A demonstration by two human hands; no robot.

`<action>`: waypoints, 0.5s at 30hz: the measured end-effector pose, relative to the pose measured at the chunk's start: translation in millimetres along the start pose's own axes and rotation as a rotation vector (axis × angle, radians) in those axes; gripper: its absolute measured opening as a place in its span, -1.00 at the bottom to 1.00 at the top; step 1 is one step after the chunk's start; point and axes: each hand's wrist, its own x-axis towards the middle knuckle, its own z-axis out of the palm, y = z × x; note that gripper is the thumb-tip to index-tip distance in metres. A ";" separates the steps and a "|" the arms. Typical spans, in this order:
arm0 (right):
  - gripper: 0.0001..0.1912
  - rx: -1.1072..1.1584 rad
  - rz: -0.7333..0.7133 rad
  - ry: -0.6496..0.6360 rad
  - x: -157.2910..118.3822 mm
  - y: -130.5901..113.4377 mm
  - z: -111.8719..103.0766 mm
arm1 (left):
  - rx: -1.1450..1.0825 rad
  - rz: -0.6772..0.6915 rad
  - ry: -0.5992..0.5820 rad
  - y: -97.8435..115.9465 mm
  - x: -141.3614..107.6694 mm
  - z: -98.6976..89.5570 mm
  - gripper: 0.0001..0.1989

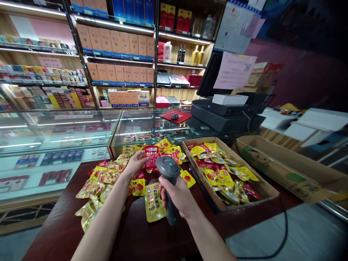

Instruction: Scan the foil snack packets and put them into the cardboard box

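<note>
Glossy foil snack packets (91,188) are lying loose across a dark polished wood counter (54,243). Right hand (175,195) is wrapping fully around the dark grip of a grey plastic barcode scanner (168,168), while left hand (134,163) is spreading its fingers (141,156) against a crinkly red packet (151,157), can't tell if they're gripping. More packets are sitting in a cardboard tray (231,174).
</note>
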 end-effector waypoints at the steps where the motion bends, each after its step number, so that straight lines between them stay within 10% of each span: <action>1: -0.71 -0.003 -0.003 -0.003 0.1 0.9 -0.1 | 0.000 0.008 -0.003 -0.2 0.6 -0.4 -0.52; 15: -0.66 -0.014 -0.064 -0.044 -4.5 3.1 -0.4 | 0.087 -0.011 0.023 -3.1 1.7 -2.9 -0.55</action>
